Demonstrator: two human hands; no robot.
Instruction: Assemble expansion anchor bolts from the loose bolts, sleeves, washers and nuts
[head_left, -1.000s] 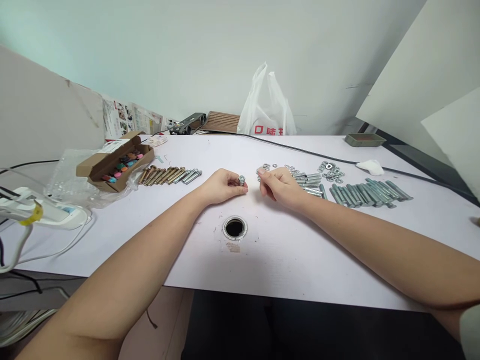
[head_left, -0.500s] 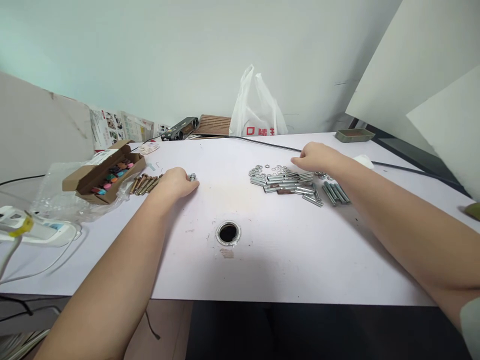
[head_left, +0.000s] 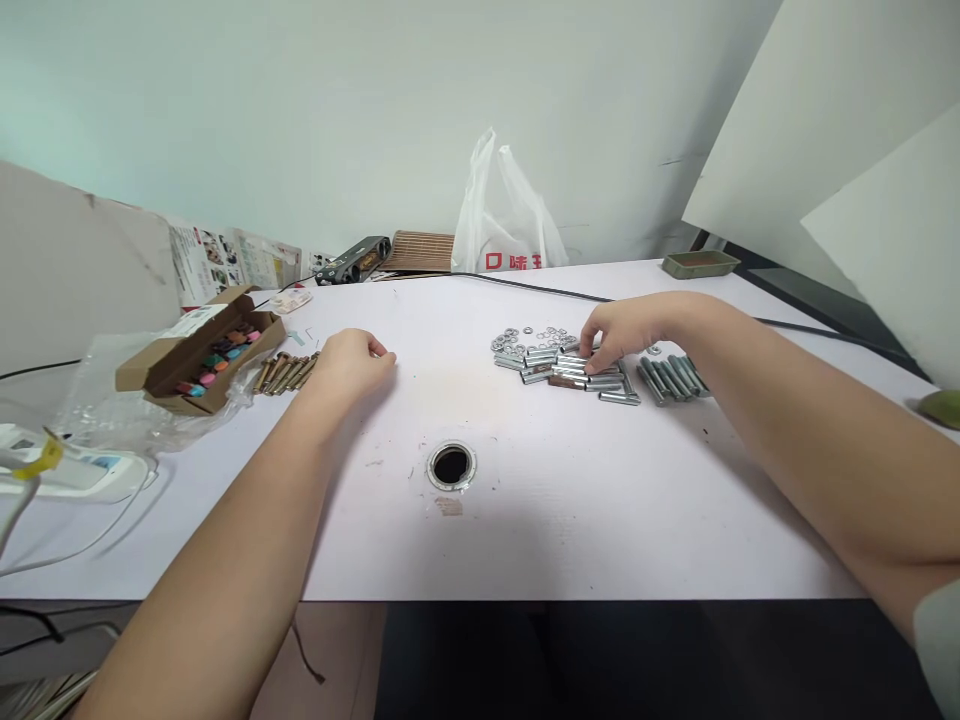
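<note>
My left hand (head_left: 351,362) rests on the white table (head_left: 525,500) beside a row of brass-coloured anchor bolts (head_left: 283,371); its fingers are curled and I see nothing in them. My right hand (head_left: 628,332) reaches down onto a pile of short silver sleeves (head_left: 566,368), fingertips pinching at one of them. Small washers (head_left: 525,335) lie scattered just behind the pile. Long silver bolts (head_left: 671,377) lie under my right wrist, partly hidden by the arm.
An open cardboard box of coloured pieces (head_left: 199,352) sits on clear plastic at left, with a white power strip (head_left: 67,462) nearer. A cable hole (head_left: 451,466) is in the table's middle. A white plastic bag (head_left: 508,225), black cable (head_left: 570,293) and green tray (head_left: 699,263) stand behind.
My left hand carried the assembled bolt leftward to the row of bolts and let it go. My right hand swung right to the far parts, then came back down onto the sleeve pile.
</note>
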